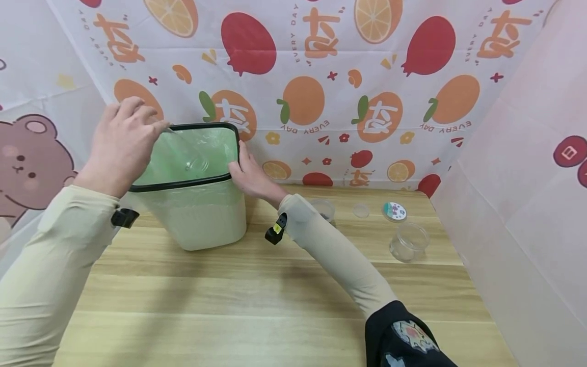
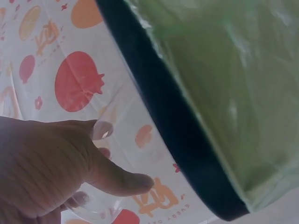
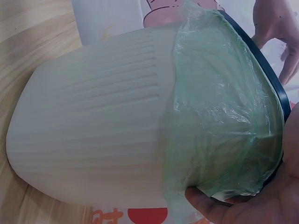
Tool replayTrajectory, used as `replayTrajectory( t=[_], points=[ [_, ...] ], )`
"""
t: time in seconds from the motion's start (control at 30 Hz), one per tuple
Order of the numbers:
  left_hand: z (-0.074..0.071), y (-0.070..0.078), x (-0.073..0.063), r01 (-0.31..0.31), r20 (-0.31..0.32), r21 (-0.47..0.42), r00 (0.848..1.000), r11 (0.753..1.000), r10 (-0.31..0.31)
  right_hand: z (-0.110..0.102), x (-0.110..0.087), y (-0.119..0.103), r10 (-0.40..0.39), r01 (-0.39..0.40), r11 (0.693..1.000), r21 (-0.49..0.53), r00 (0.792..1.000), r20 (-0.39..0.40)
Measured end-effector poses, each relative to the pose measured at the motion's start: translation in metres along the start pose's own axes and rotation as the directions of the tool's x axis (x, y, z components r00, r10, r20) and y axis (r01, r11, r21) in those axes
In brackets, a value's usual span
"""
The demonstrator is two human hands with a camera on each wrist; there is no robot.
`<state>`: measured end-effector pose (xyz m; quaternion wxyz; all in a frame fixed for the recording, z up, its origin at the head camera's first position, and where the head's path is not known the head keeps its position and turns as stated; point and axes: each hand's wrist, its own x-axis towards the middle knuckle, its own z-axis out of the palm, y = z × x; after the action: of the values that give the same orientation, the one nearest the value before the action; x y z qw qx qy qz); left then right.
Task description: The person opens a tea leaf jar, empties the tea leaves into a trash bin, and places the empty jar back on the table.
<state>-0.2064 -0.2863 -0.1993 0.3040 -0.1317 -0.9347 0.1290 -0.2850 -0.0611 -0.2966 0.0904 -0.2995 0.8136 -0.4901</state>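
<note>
A pale bin (image 1: 206,216) with a dark rim (image 1: 192,182) stands tilted to the left on the table, lined with a thin green bag (image 3: 219,112). My right hand (image 1: 254,176) grips its right side near the rim, thumb on the bag. Above the bin's left side is my left hand (image 1: 126,140), holding a clear plastic container (image 2: 100,207); its outline is faint and mostly hidden by the fingers. A clear round piece (image 1: 196,164) shows inside the bin.
Right of the bin, along the back of the wooden table (image 1: 275,306), lie a clear container (image 1: 409,242), a round patterned lid (image 1: 395,211), a small clear disc (image 1: 361,210) and another clear round container (image 1: 324,208) partly behind my right forearm. A fruit-print cloth (image 1: 339,148) hangs behind.
</note>
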Motion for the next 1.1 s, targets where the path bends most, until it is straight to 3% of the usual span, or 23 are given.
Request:
replayTrajectory(
  t=[0.23,0.43,0.73,1.1],
  points=[
    [-0.001,-0.001,-0.001,0.011,-0.047,0.003,0.999,1.000,-0.010,0.000,0.000,0.000,0.003,-0.003,1.000,0.001,1.000,-0.007],
    [-0.008,0.000,-0.003,0.040,0.046,0.043,0.998,0.998,-0.042,0.000,0.000,0.000,0.003,-0.004,1.000,-0.011,1.000,-0.008],
    [-0.011,0.001,-0.004,0.047,-0.005,0.041,0.999,0.998,-0.047,0.000,0.000,-0.002,0.004,-0.004,1.000,-0.011,1.000,-0.007],
    [-0.015,-0.001,-0.008,0.111,0.083,0.042,0.990,0.993,-0.114,-0.001,-0.001,-0.002,0.016,-0.016,1.000,-0.006,1.000,0.012]
  ],
)
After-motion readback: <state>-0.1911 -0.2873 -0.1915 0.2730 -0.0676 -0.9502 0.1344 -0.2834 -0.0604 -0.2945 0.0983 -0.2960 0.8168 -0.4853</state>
